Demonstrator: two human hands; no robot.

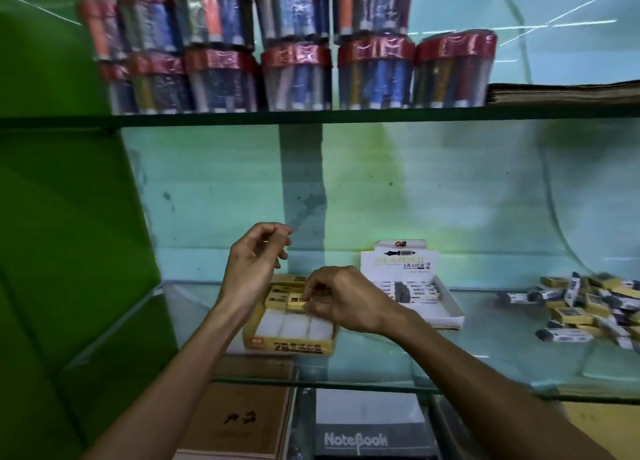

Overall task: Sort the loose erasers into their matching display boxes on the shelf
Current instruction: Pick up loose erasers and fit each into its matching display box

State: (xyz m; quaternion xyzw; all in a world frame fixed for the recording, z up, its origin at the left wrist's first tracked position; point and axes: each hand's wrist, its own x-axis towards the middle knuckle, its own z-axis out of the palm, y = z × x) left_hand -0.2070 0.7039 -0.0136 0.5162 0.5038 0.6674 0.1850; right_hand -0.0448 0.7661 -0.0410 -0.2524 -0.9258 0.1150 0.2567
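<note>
Head cam: your right hand (341, 298) pinches a yellow 2B-sleeved eraser (297, 302) into the yellow cardboard box (287, 346), left hand (254, 257) empty w/ loosely curled fingers; next, seat it flush, then grab from the loose pile (588, 303).

A stationery shop: glass shelves (346, 116) of packed pens (298, 75).

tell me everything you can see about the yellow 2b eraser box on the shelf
The yellow 2B box is an open cardboard display tray lying flat on the glass shelf, left of the white eraser box. Its front wall carries dark "2B" print. The front part looks bare and white inside; the back rows hold yellow-sleeved erasers. The right hand pinches one yellow eraser there, in or just above a row. The left hand hovers above the box's back left corner, holding nothing visible.
</note>
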